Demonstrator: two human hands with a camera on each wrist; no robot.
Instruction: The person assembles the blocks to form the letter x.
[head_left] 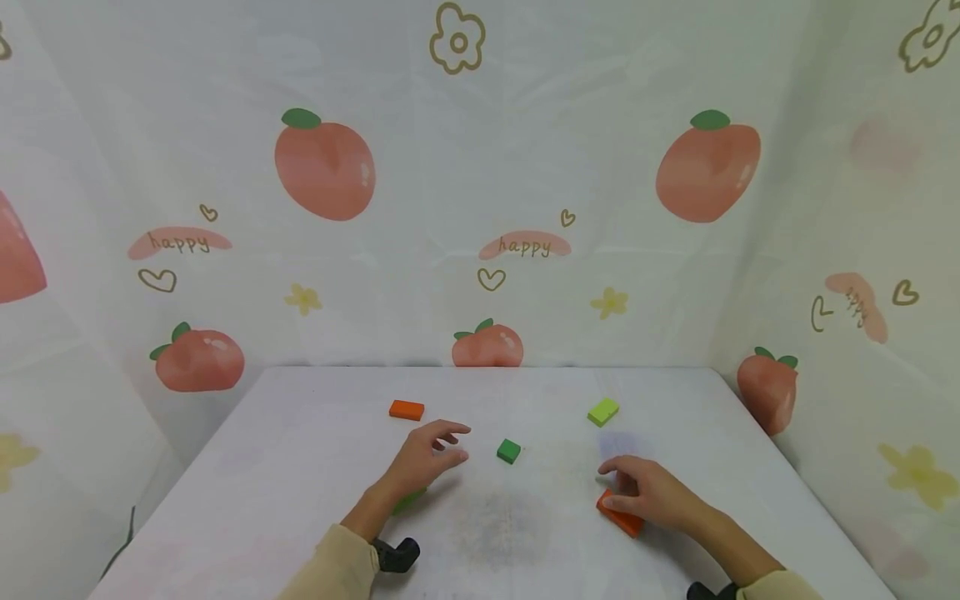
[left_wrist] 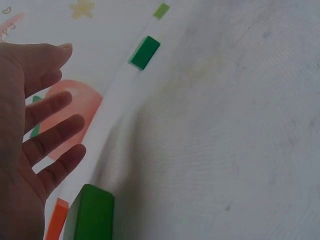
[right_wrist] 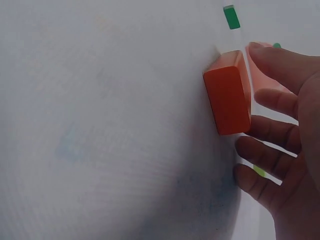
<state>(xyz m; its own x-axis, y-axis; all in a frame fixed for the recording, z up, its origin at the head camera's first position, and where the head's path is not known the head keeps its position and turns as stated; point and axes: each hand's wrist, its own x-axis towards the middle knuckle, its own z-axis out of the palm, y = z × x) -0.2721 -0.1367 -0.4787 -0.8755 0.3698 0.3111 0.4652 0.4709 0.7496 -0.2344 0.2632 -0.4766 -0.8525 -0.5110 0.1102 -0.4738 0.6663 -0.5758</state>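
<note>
My left hand (head_left: 426,457) hovers over the left half of the white table, its fingers spread and holding nothing. Beneath its wrist lies a green block (head_left: 408,500), mostly hidden in the head view; the left wrist view shows this green block (left_wrist: 92,215) up close. Over on the right, my right hand (head_left: 656,493) is beside a red-orange block (head_left: 621,515), with the thumb overlapping its near side. In the right wrist view the fingers are loosely bent around the far side of the red-orange block (right_wrist: 229,100), without a visible pinch; contact cannot be told.
A dark green block (head_left: 508,451) lies between the hands. Farther back are an orange block (head_left: 407,410) on the left and a yellow-green block (head_left: 603,412) on the right. A printed fabric wall (head_left: 480,167) stands behind the table (head_left: 555,392).
</note>
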